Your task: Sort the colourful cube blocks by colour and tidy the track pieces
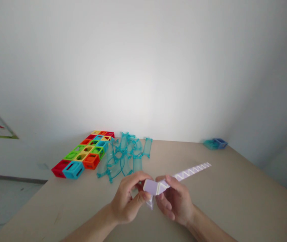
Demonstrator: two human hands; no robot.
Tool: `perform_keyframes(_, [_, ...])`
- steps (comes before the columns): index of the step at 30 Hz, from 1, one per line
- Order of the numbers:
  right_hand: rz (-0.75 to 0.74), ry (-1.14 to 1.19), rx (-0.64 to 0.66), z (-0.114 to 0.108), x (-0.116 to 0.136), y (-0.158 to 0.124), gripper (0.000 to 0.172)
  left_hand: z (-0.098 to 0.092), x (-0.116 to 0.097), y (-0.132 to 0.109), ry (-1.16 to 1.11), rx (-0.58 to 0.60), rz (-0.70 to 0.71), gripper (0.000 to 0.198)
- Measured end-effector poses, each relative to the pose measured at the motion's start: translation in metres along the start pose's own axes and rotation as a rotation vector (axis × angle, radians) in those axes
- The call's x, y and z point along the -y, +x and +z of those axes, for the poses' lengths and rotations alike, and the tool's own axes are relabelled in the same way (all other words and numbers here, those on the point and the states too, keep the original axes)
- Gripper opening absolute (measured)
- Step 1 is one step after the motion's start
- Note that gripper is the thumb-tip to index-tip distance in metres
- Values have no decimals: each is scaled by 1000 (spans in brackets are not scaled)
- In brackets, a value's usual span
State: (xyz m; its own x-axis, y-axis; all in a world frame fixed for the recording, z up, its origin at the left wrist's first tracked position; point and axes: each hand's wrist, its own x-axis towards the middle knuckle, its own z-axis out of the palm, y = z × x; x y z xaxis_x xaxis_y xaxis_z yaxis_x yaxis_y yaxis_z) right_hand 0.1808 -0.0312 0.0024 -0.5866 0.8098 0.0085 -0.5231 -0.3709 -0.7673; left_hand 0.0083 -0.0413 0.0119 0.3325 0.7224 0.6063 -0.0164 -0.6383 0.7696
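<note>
A lavender-and-white twisty snake puzzle [192, 171] is held in the air above the table by both hands. Its long straight part reaches out to the upper right, with a zigzag of white along it. Near the other end it bends, and a short piece hangs down between the hands. My left hand [129, 198] pinches the bent end between thumb and fingers. My right hand [177, 201] grips the puzzle just right of the bend, thumb and fingers closed round it. Some fingertips are hidden behind the puzzle.
Colourful hollow cubes [91, 161] stand in rows at the table's left. Beside them lies a pile of clear teal track pieces [119, 163]. A blue cube [219, 144] and a teal piece [210, 144] sit at the back right. A white wall [143, 84] borders the table [221, 201].
</note>
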Motion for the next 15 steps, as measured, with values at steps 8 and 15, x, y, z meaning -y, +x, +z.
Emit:
perform_keyframes(8, [-17, -40, -28, -4, -9, 0, 39, 1, -6, 3, 58, 102, 8, 17])
perform_keyframes(15, [-37, -16, -124, 2, -11, 0, 38, 4, -12, -1, 98, -2, -107, 24])
